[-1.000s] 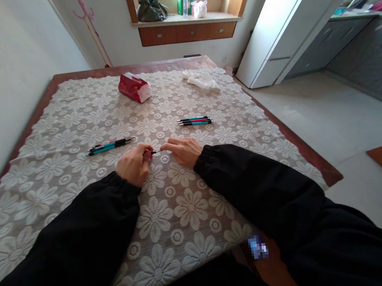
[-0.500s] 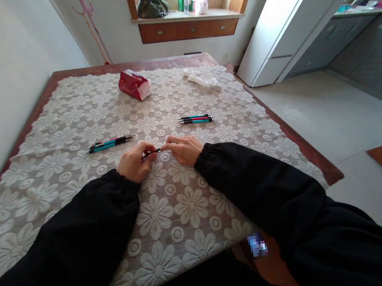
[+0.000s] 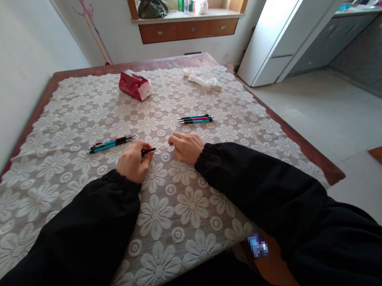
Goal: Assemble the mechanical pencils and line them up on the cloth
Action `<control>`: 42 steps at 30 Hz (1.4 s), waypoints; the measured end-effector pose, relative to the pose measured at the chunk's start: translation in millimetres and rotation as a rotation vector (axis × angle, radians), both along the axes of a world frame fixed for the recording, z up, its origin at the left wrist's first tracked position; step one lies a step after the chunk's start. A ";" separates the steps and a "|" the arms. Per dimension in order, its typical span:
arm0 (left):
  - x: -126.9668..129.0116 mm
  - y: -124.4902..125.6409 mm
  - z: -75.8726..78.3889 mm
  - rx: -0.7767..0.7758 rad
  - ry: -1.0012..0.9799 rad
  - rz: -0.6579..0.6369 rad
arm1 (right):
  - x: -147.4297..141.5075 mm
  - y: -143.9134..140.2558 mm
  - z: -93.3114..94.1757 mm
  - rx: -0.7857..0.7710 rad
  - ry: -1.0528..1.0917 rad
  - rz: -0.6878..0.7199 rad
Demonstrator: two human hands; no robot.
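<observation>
My left hand (image 3: pixel 135 161) is closed in a pinch around a black pen barrel (image 3: pixel 148 151), whose front end points right. From that end a thin, pale refill (image 3: pixel 163 147) stretches across to my right hand (image 3: pixel 188 147), where the fingers pinch its far end. Both hands are low over the lace tablecloth (image 3: pixel 191 205). Left of my left hand lies a small bunch of pens (image 3: pixel 107 144), black and turquoise with some red. Beyond my right hand, three pens (image 3: pixel 195 119) lie side by side, turquoise and red with black parts.
A red tissue pack (image 3: pixel 131 86) lies toward the back of the table, with a crumpled white plastic bag (image 3: pixel 202 79) to its right. The table's wooden edge (image 3: pixel 303 148) runs down the right side. A white fridge (image 3: pixel 280 20) stands beyond.
My right hand has moved slightly right, away from the pen barrel, and the thin refill now shows between the hands. My left hand has stayed almost where it was.
</observation>
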State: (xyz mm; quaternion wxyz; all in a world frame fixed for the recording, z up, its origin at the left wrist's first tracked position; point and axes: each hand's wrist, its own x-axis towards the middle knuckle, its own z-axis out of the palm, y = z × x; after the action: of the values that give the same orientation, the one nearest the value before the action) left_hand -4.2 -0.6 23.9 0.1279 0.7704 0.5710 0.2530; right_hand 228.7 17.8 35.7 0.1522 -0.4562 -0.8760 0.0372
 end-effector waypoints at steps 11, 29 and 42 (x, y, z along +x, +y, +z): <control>3.0 -0.5 5.3 0.006 -0.031 -0.166 | 0.8 2.4 -8.1 0.003 0.027 0.211; 2.6 -2.4 2.9 -0.002 -0.075 -0.054 | 3.4 11.2 -4.9 0.023 0.063 -0.154; 1.7 -1.0 1.9 0.017 -0.021 -0.086 | 2.1 11.5 -17.6 -0.008 0.288 0.244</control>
State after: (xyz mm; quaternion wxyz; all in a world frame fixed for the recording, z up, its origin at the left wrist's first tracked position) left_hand -2.5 -1.6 25.8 0.1380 0.7926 0.5339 0.2601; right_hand 230.8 29.3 18.1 0.2687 -0.3370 -0.8938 0.1237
